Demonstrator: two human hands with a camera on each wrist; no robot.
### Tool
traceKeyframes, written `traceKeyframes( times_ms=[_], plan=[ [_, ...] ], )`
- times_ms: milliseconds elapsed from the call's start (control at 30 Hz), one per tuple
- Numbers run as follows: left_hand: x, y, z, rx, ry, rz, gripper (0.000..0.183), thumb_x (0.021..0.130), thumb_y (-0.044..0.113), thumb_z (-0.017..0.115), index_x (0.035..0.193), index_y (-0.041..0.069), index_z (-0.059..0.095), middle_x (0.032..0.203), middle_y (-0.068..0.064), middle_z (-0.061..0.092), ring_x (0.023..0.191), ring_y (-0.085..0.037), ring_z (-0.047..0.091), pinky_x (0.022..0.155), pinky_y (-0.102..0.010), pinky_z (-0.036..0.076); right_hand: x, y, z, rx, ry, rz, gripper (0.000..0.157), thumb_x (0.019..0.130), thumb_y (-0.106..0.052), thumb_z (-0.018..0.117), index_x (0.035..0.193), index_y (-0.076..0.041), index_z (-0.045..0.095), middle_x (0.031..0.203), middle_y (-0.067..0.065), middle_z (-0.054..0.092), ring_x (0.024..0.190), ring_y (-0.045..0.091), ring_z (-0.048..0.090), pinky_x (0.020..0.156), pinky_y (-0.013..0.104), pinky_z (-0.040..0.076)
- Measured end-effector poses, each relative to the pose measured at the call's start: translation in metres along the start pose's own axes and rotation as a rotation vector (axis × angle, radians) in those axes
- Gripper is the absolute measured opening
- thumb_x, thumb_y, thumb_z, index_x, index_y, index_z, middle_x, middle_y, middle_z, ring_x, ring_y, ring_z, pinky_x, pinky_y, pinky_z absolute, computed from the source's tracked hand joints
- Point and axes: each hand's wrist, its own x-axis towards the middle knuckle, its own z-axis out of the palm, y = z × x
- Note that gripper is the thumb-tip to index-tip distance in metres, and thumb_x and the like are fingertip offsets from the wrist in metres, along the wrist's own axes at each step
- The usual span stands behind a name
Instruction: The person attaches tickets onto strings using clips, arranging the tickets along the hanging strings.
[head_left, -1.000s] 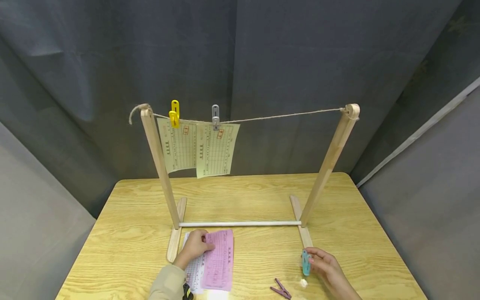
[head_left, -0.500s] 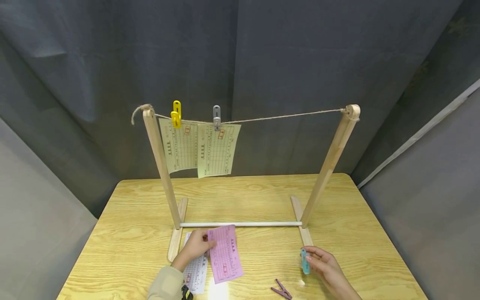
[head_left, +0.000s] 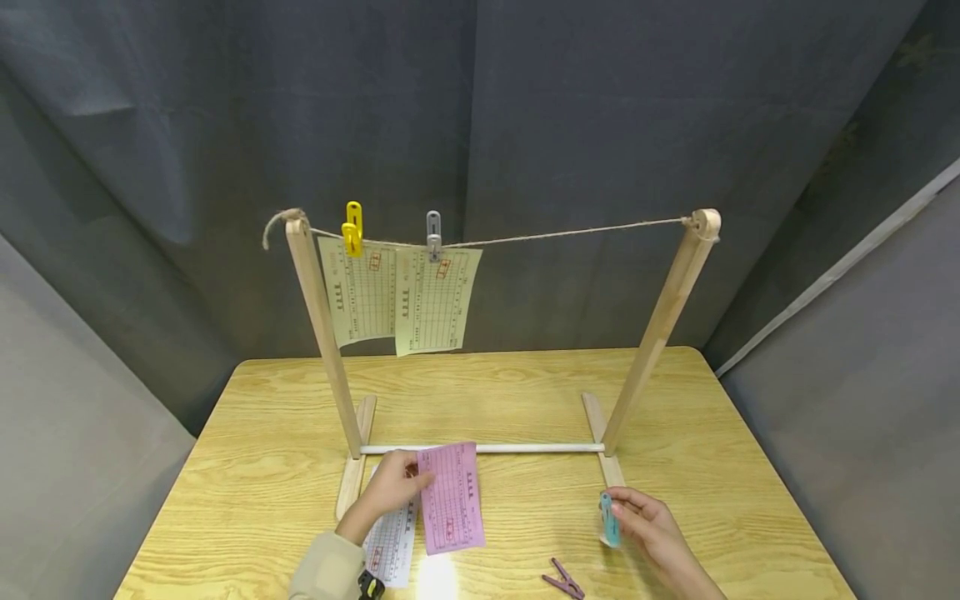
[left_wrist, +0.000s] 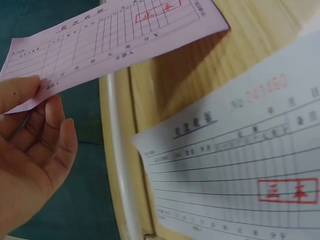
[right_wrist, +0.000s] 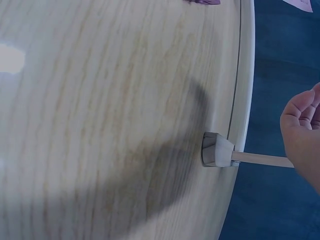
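My left hand (head_left: 392,483) pinches a pink printed receipt slip (head_left: 453,502) at its left edge and holds it raised over the table. In the left wrist view, the thumb lies on top of the pink slip (left_wrist: 107,50), with curled fingers beneath. A white receipt slip (head_left: 392,546) with a red stamp lies on the table under that hand. On the right, my right hand (head_left: 651,531) grips a teal clothespin (head_left: 610,522) between thumb and fingers. The clothespin is out of sight in the right wrist view, where only part of the right hand (right_wrist: 306,135) shows.
A wooden frame (head_left: 652,333) carries a string (head_left: 562,234). Two pale yellow slips (head_left: 435,308) hang there from a yellow clothespin (head_left: 352,229) and a grey clothespin (head_left: 433,235). A purple clothespin (head_left: 564,579) lies on the table (head_left: 517,383) near the front.
My left hand has lifted the pink slip off the white one and moved it slightly away from me. The right hand has risen slightly with the teal clothespin.
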Motion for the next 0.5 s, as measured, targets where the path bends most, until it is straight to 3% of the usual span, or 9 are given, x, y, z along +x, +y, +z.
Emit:
traceKeyframes(
  times_ms=[300, 500],
  plan=[
    [0.001, 0.015, -0.006, -0.013, 0.046, 0.060, 0.012, 0.080, 0.003, 0.066, 0.092, 0.002, 0.067, 0.068, 0.004, 0.059, 0.059, -0.006, 0.049, 0.053, -0.022, 0.044, 0.002, -0.009, 0.003, -0.003, 0.020, -0.005, 0.028, 0.093, 0.002, 0.042, 0.105, -0.014, 0.061, 0.099, -0.003, 0.065, 0.090, 0.007, 0.060, 0.078, 0.020, 0.049],
    [0.003, 0.026, -0.011, -0.035, 0.067, 0.102, 0.009, 0.080, 0.002, 0.066, 0.089, 0.002, 0.067, 0.071, 0.002, 0.062, 0.061, -0.007, 0.051, 0.054, -0.022, 0.046, 0.005, -0.017, 0.007, -0.006, 0.024, -0.050, 0.027, 0.093, 0.003, 0.042, 0.106, -0.011, 0.061, 0.098, -0.003, 0.064, 0.089, 0.007, 0.060, 0.076, 0.020, 0.049]
  ],
)
